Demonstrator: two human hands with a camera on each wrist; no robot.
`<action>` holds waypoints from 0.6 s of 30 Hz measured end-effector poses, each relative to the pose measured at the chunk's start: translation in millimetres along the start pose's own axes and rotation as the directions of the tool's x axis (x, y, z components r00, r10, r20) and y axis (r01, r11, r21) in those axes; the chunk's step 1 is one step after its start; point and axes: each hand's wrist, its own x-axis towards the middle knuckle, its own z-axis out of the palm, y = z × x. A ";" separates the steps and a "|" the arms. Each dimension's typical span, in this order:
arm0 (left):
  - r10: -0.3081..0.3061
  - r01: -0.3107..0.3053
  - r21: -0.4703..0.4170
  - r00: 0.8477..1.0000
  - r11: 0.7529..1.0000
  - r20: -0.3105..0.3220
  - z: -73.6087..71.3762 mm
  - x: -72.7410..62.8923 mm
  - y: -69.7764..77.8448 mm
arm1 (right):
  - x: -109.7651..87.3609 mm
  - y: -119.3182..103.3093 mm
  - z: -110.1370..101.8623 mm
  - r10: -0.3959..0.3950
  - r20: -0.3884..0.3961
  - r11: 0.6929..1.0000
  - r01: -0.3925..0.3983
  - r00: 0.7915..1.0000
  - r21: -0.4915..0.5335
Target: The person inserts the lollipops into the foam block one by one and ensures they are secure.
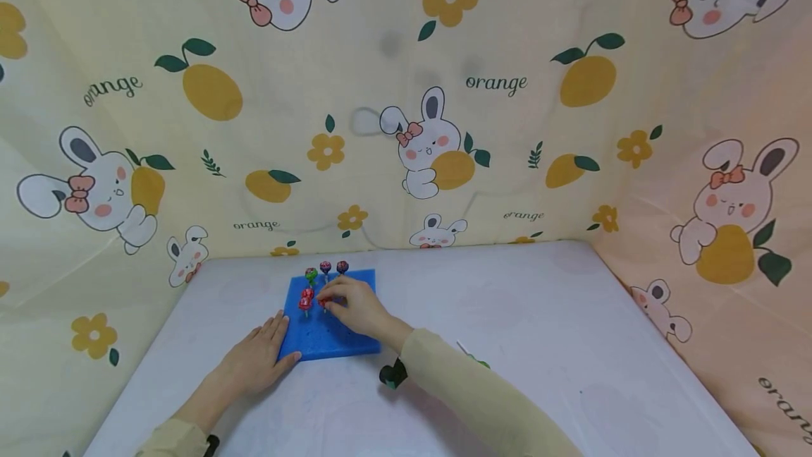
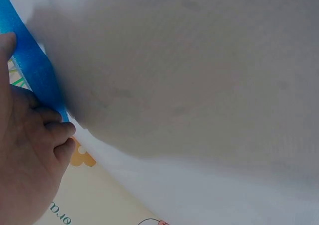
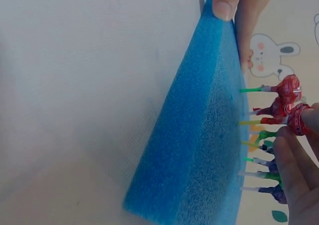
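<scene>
A blue foam board [image 1: 336,345] lies on the table with several wrapped lollipops standing upright in it. My left hand [image 1: 256,360] holds its near left corner, thumb at the front edge and fingers along the left side. With thumb and fingertips, my right hand [image 1: 361,310] pinches the head of a red lollipop [image 3: 298,119] whose yellow stick meets the board. Close beside it on the left stand red lollipops [image 1: 306,299]. Behind them are a green lollipop [image 1: 311,275] and dark-wrapped lollipops [image 1: 325,267]. Part of the back row is hidden by my right hand.
On the white table [image 1: 539,316], a lollipop with a white stick [image 1: 463,348] and green wrapper lies partly behind my right sleeve [image 1: 469,386]. A patterned cloth [image 1: 380,182] forms the wall behind and at both sides.
</scene>
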 end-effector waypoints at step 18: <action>-0.002 0.002 0.006 1.000 1.000 -0.007 0.4 0.1 0.9 | 2.6 9.2 11.2 0.027 -0.008 0.998 -0.028 1.000 -0.053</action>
